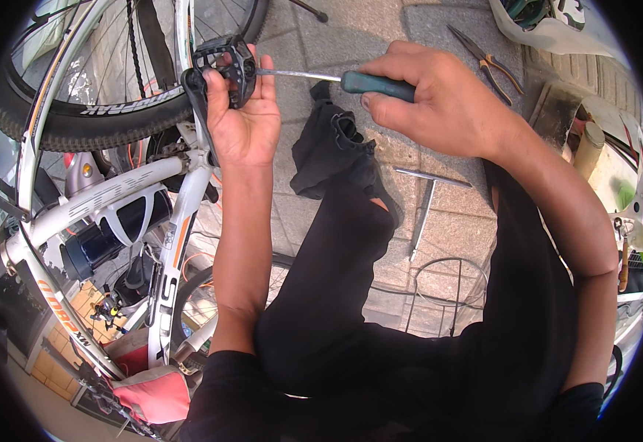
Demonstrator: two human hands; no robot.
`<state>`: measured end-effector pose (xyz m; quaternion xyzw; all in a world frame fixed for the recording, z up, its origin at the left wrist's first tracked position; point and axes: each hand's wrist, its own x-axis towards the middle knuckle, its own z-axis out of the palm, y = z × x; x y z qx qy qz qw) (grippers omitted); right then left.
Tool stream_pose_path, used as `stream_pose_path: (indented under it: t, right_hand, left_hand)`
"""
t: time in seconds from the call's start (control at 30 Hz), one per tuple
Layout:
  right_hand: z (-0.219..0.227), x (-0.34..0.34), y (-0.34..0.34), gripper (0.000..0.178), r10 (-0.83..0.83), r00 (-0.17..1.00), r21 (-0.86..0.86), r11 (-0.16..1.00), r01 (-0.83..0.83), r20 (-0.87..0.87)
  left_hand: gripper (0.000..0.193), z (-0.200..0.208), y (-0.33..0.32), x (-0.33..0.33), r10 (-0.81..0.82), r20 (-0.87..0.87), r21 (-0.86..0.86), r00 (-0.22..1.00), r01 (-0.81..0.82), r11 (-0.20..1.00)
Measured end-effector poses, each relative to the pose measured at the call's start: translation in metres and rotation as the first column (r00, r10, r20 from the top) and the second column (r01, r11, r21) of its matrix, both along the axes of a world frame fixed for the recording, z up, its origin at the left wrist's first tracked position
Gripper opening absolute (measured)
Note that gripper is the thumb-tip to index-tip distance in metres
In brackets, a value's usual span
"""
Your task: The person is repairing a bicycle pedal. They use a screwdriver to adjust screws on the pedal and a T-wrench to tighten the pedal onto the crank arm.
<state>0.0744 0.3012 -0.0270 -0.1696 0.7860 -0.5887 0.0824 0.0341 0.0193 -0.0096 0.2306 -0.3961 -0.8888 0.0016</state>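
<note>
My left hand (pixel 246 121) is closed around a black bicycle pedal (pixel 225 68), thumb on the near side and fingers behind it. The pedal sits on the crank arm (pixel 200 110) of a white bicycle. In my right hand (pixel 439 99) is a screwdriver (pixel 376 85) with a dark green handle, gripped from above. Its metal shaft points left, and the tip meets the outer end of the pedal. Whether the tip is seated inside the pedal is too small to tell.
The white bicycle frame (pixel 104 193) with its knobby tire (pixel 115 121) fills the left side. Pliers (pixel 487 62) and a T-handle wrench (pixel 428 206) lie on the paving. A black cloth (pixel 314 155) is near my knee. Thin cables (pixel 450 283) loop between my legs. A cluttered box (pixel 605 147) stands at right.
</note>
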Motion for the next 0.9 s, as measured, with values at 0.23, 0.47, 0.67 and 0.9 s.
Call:
stream_pose_path:
  t: [0.23, 0.47, 0.67, 0.9]
  right_hand:
    - [-0.004, -0.01, -0.005, 0.035, 0.032, 0.999, -0.055, 0.998, -0.031, 0.026]
    - [0.038, -0.045, 0.0, 0.032, 0.236, 0.785, -0.043, 0.965, -0.259, 0.573]
    - [0.027, -0.036, -0.008, 0.03, 0.174, 0.878, 0.023, 0.978, -0.205, 0.445]
    - [0.017, -0.023, -0.012, 0.022, 0.086, 0.994, 0.124, 0.988, -0.093, 0.064]
  left_hand:
    - [0.031, 0.0, 0.002, 0.0, -0.009, -0.011, 0.021, 1.0, 0.009, 1.0]
    - [0.032, -0.001, -0.001, 0.001, -0.029, -0.021, 0.005, 0.999, 0.029, 1.0]
    - [0.033, -0.005, -0.003, 0.001, -0.056, -0.044, 0.007, 0.997, 0.056, 0.998]
    - [0.038, -0.02, -0.006, 0.002, -0.09, -0.138, 0.054, 0.986, 0.098, 0.994]
